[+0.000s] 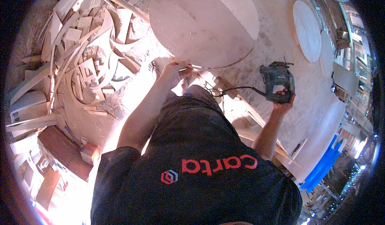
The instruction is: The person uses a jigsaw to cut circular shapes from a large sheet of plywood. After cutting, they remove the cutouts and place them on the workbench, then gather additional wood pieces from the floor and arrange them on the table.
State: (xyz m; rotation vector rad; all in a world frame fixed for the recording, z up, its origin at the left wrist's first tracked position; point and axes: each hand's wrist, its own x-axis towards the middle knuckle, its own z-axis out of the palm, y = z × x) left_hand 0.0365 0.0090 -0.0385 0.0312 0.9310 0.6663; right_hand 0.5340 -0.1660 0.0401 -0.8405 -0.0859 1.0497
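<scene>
My right hand (pixel 285 102) is wrapped round the rear handle of a dark jigsaw (pixel 276 80), held to the right over the work table (pixel 276 36). A black cord (pixel 240 88) runs from the tool leftward past my body. My left hand (pixel 172 73) is at the near edge of a large round wooden board (pixel 200 28), its fingers closed on the rim; the fingertips are partly hidden. A lighter patch of light falls across the board's upper right. The jigsaw is apart from the board.
Curved wood offcuts (pixel 90 64) lie heaped on the floor at left. Smaller round boards (pixel 306 30) rest on the table's far right. A brown curved panel (pixel 66 151) stands at lower left, and a blue strip (pixel 325 161) is at the right edge.
</scene>
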